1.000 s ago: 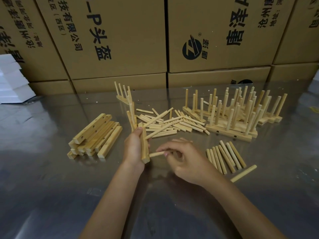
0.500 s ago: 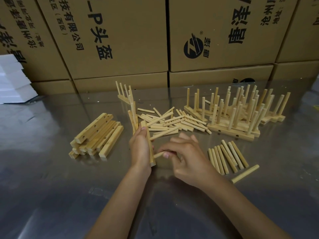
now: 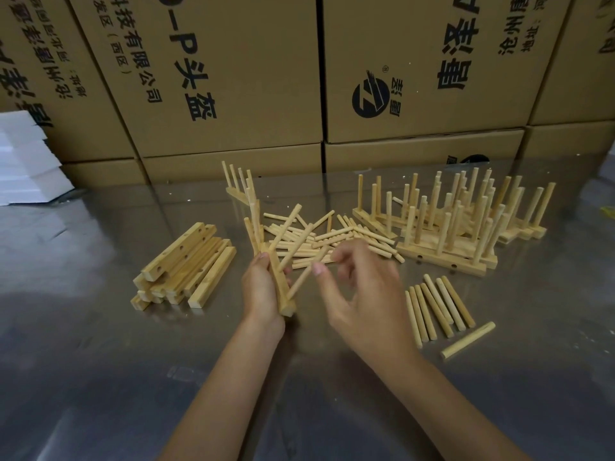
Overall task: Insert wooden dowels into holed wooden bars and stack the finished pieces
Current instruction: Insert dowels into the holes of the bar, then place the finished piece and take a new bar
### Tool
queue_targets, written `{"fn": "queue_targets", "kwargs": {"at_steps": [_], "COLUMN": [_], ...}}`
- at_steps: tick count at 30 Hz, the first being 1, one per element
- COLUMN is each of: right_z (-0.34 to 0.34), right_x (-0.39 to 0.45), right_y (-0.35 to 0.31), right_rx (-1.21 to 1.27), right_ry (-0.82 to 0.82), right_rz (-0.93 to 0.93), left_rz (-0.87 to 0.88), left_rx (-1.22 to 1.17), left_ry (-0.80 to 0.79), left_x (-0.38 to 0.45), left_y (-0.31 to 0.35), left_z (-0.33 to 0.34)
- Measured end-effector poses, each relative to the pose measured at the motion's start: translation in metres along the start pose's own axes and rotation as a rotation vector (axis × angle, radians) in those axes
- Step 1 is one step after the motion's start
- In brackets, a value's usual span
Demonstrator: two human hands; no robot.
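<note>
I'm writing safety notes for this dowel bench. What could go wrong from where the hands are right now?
The left hand alone grips the bar, whose inserted dowels splay at different angles; a half-seated one may slip out. The right hand is open, close above the loose dowel pile, and could scatter it. The finished pieces stand crowded, so adding another might topple them.

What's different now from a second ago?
The right hand has let go of the dowel it was pushing into the bar and opened, lifting away. That dowel now stands in the bar. The left hand still grips the bar; the piles haven't moved.
</note>
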State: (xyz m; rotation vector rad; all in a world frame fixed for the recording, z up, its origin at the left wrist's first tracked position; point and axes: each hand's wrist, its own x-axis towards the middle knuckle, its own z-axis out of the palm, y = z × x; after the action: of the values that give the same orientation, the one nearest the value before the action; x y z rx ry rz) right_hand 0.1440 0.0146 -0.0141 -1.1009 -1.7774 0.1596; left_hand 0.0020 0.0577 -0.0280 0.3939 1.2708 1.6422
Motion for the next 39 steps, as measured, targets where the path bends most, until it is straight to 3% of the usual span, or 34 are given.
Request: {"fn": "queue_targets", "kwargs": {"at_steps": [3,5,9,13,18,24,28,39], "right_z": [0.010,0.018,0.023,0.016,0.015,0.031,0.051,0.132], "right_x": [-0.005,-0.007,-0.007,-0.007,-0.009,-0.016,-0.009,0.037], "right_y": [0.005,0.002,0.005,0.009,0.011,0.007,0.001,-0.023], "right_rx": [0.088,0.265,0.305,0.185,0.114,-0.108,-0.150,-0.193], "right_ry": [-0.400,-0.521,-0.449,-0.386,-0.408,-0.480,-0.457,-0.497], "right_rz": [0.235,0.373,0.402,0.302,0.163,-0.083,-0.160,0.069], "left_rz": [-0.020,-0.030,-0.003,0.162,0.362,0.557,0.567,0.489], "left_rx": [0.019,0.036,0.153,0.580,1.140,1.024,1.013,1.233], "left_ry": [0.047,0.066,0.052,0.069,0.384,0.557,0.528,0.411], "left_x": [-0.004,-0.006,-0.006,0.000,0.009,0.013,0.017,0.019], "left_y": [-0.001,-0.003,0.005,0.020,0.046,0.057,0.059,0.050], "left_z": [0.005,0.007,0.005,-0.008,-0.039,-0.052,-0.058,-0.057]}}
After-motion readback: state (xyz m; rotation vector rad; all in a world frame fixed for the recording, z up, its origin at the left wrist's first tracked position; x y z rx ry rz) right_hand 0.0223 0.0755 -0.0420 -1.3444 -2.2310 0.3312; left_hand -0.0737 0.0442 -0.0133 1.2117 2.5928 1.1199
